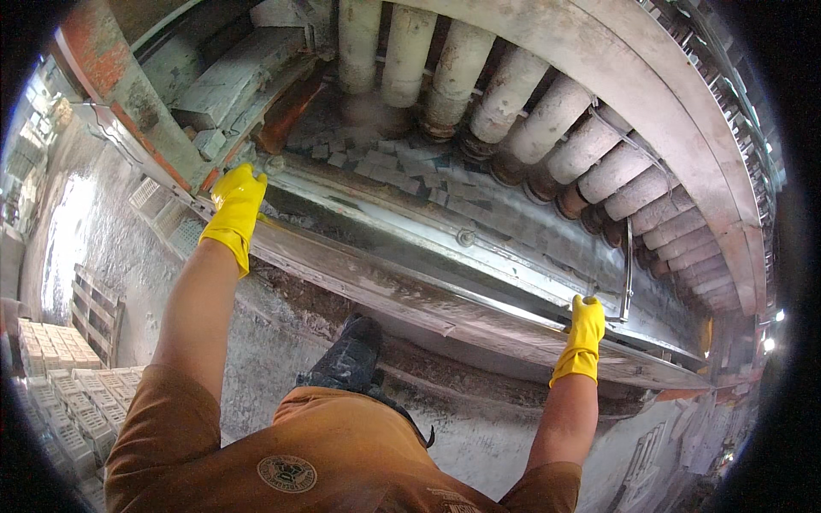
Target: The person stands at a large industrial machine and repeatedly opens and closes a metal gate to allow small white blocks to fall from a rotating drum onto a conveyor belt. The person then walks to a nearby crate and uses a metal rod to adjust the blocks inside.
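Note:
Both my hands wear yellow rubber gloves and are held wide apart along the near side of a large machine. My left hand is closed at the left end of a long metal rail, beside an orange-edged frame post. Farther right, my right hand has its fingers curled over the same pale, wet rail, next to an upright thin metal bracket. The undersides of both grips are hidden. Behind the rail, many small grey tiles lie on the machine bed.
A row of thick, dirty cylinders stands over the bed under a curved metal beam. A lower ledge runs between me and the rail. Stacked pale crates and a wooden pallet are at left, on the wet floor.

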`<state>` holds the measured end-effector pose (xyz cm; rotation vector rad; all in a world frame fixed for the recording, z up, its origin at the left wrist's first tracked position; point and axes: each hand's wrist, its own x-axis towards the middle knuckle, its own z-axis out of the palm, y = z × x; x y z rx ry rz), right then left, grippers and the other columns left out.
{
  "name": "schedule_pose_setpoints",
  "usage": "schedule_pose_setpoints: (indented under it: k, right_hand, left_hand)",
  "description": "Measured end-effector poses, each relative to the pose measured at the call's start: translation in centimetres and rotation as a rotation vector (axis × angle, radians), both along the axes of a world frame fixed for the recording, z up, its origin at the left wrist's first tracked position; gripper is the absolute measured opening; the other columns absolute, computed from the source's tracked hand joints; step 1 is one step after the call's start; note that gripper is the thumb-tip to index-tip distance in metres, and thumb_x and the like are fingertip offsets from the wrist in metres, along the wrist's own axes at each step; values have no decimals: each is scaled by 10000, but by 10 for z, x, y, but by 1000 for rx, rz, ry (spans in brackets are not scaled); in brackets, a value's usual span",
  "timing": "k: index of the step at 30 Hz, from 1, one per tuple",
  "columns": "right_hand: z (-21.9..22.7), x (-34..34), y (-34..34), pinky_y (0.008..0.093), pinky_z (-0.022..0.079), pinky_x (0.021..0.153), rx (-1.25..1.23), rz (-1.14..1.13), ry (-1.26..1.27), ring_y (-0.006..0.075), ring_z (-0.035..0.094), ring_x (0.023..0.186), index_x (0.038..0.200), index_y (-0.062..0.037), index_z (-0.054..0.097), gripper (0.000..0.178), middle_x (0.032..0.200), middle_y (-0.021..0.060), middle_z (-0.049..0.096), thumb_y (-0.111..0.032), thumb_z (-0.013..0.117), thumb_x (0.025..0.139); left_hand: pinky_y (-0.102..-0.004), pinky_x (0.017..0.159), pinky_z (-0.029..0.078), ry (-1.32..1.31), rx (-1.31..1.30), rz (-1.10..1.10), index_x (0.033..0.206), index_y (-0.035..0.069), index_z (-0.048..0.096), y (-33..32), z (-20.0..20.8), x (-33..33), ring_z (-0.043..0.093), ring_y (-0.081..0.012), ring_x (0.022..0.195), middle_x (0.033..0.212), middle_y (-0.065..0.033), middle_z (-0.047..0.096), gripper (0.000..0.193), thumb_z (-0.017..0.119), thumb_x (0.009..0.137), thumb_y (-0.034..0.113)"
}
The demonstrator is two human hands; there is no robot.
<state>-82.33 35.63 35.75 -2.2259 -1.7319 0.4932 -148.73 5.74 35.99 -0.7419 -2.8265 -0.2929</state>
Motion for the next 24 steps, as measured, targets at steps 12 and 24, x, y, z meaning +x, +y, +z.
schedule_pose_setpoints:
  k: [12,24]
  right_hand:
    - [15,-20,-7,380,587,506,-58,-67,112,303,708,691,1232,-26,593,494,1018,172,692,-397,638,909]
    - [18,-31,3,390,601,559,-38,-4,84,302,721,767,1252,-20,602,487,1052,174,701,-376,615,919]
  left_hand:
    - [-481,852,515,22,-2,-6,1138,157,678,-2,-6,-9,661,-362,1012,1079,-154,704,427,650,831,454]
    - [-493,913,498,-77,-60,0,1174,132,652,5,2,-16,629,-348,1105,1192,-136,673,459,612,854,460]
